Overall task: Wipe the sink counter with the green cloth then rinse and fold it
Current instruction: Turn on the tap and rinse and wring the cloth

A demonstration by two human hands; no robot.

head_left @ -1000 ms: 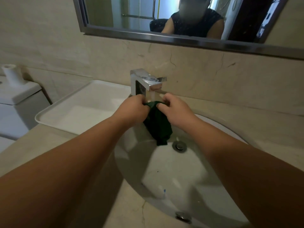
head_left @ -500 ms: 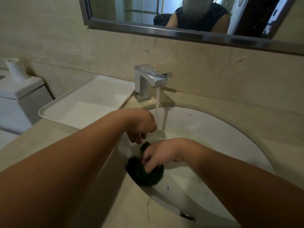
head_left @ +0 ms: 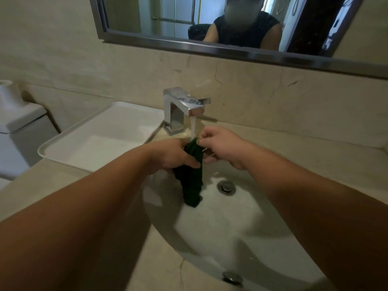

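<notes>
The dark green cloth (head_left: 192, 181) hangs bunched and wet over the white sink basin (head_left: 231, 227), its top edge right under the water stream running from the chrome faucet (head_left: 182, 108). My left hand (head_left: 174, 154) grips the cloth's upper left part. My right hand (head_left: 222, 145) pinches its top edge from the right. The lower end of the cloth dangles just left of the drain plug (head_left: 226, 186). The beige stone counter (head_left: 315, 156) surrounds the basin.
A white rectangular tray (head_left: 100, 141) sits on the counter left of the faucet. A white toilet tank (head_left: 19, 127) with a paper roll on it stands at the far left. A mirror (head_left: 210, 22) hangs above, showing a person. An overflow hole (head_left: 232, 277) sits at the basin's near wall.
Half a second ago the cloth lay balled low in the basin under my right hand alone. Now both hands hold it raised under the running water and it hangs stretched down.
</notes>
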